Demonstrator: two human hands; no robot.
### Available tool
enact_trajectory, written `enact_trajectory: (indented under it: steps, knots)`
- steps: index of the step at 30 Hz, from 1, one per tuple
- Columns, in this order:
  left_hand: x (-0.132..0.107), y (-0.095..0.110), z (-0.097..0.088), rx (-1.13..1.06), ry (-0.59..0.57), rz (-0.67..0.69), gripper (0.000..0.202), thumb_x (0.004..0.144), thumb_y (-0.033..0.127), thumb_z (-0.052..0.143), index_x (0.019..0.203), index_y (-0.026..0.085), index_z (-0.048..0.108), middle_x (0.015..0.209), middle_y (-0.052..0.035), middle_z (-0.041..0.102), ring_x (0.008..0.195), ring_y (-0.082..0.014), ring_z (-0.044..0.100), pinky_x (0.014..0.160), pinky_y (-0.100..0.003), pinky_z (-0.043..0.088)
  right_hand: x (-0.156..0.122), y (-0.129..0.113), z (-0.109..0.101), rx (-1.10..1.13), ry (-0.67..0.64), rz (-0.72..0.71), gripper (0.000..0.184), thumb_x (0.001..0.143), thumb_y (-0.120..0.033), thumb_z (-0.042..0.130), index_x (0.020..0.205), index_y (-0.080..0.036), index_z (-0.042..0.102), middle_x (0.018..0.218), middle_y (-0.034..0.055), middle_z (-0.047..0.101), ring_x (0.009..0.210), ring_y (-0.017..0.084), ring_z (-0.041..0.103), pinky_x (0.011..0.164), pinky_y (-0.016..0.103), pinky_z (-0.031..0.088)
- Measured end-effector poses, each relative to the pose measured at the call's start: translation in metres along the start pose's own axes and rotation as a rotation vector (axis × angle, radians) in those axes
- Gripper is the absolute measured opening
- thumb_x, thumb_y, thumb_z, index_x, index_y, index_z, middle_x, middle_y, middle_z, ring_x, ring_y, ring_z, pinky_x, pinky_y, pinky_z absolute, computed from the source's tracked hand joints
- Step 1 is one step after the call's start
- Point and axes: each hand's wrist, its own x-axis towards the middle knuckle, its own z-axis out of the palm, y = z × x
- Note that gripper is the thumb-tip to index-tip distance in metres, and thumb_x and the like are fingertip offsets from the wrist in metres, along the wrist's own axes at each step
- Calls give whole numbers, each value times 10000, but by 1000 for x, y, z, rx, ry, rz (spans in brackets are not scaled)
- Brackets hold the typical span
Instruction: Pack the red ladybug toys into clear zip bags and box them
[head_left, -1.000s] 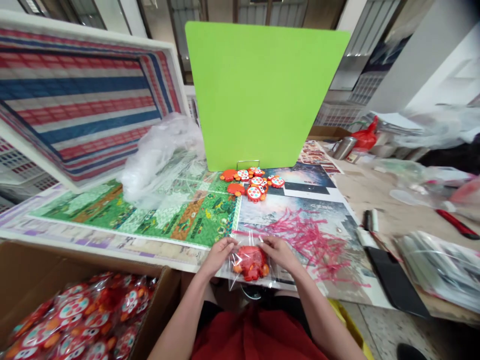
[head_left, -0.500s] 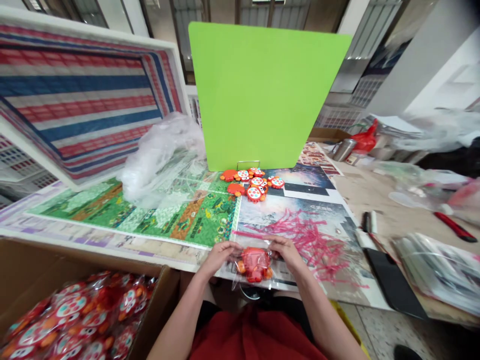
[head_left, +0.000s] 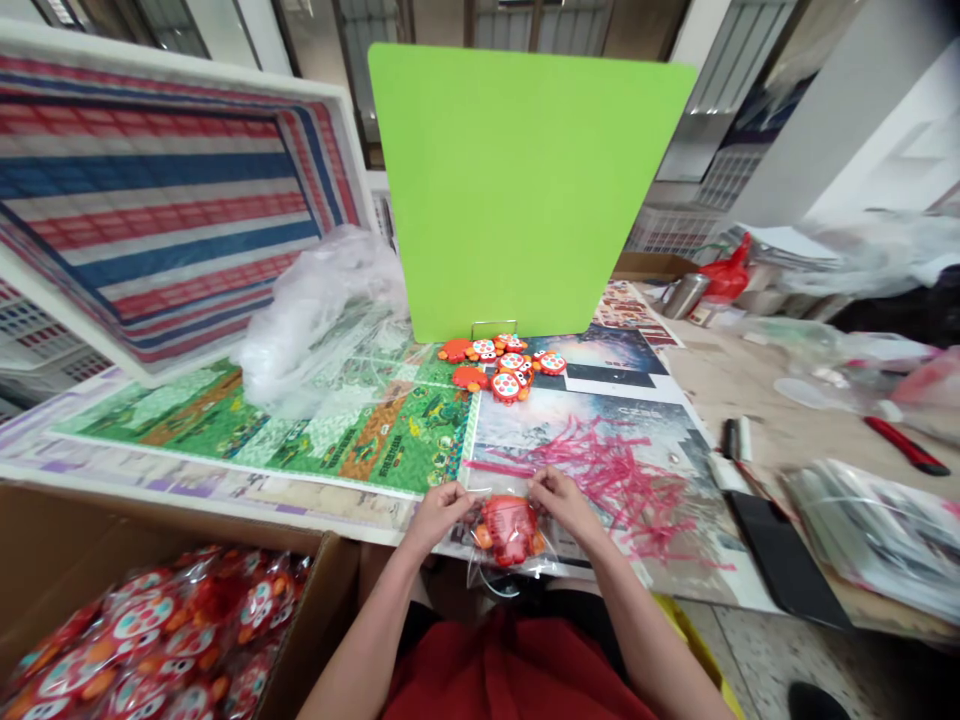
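A clear plastic bag (head_left: pixel 480 572) hangs at the table's front edge between my hands. Inside it lies a red crab-shaped toy (head_left: pixel 511 528) with orange claws, its plain side facing up. My left hand (head_left: pixel 448 507) pinches the bag's upper left corner. The upper right part of the bag is pinched by my right hand (head_left: pixel 553 490). Just beyond the bag, pink strips (head_left: pixel 592 460) are strewn over the printed sheet. Several unbagged crab toys (head_left: pixel 511 386) lie farther back, some with white dotted faces up.
A cardboard box (head_left: pixel 330 560) of bagged crab toys stands at left. Behind the table sheets rises a green board (head_left: pixel 525 190). A pile of clear bags (head_left: pixel 322 310) lies beside a striped-lined crate (head_left: pixel 187 210). To the right are a black phone-like slab (head_left: pixel 784 565) and a red cutter (head_left: pixel 906 445).
My right hand has shifted slightly left along the bag's top. The bag looks flatter and the crab toy inside shows more clearly. The camera view has moved a little.
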Motion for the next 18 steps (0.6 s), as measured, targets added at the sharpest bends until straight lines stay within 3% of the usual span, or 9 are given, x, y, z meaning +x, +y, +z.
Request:
enact_trajectory:
  steps: [3,6,12,15,18]
  knots:
    - [-1,1,0,-7,-7,-4,437,653,525,762,620,176,500,641,7,581,680,-168,608,665,-298,532,1,7,2,61,34,-51,350,710,-438,621,951,-230,476,545,-104,427,480,123,419,501,246,349]
    - [-3,3,0,-45,-13,-10,438,658,525,762,629,173,503,693,-17,629,730,-186,637,668,-294,531,4,10,3,117,52,-14,459,704,-435,582,1090,-221,454,552,-101,457,475,137,449,494,254,369]
    - [-7,6,-1,-310,149,-18,460,606,504,802,627,180,476,729,-31,669,707,-188,651,626,-297,536,5,20,-1,-87,49,15,411,681,-439,539,1014,-199,563,763,28,658,607,190,608,572,314,486]
    - [-28,17,-25,-296,375,90,413,635,480,772,597,181,490,612,8,604,636,-172,623,613,-296,529,4,32,-9,-234,14,-35,378,701,-460,562,973,-201,608,803,58,701,661,223,654,626,348,529]
    - [-76,40,-74,-66,806,265,333,718,432,699,581,174,539,557,27,565,602,-148,590,644,-278,513,10,46,-21,-298,-27,-37,397,695,-508,588,951,-207,625,824,78,730,727,250,694,678,359,563]
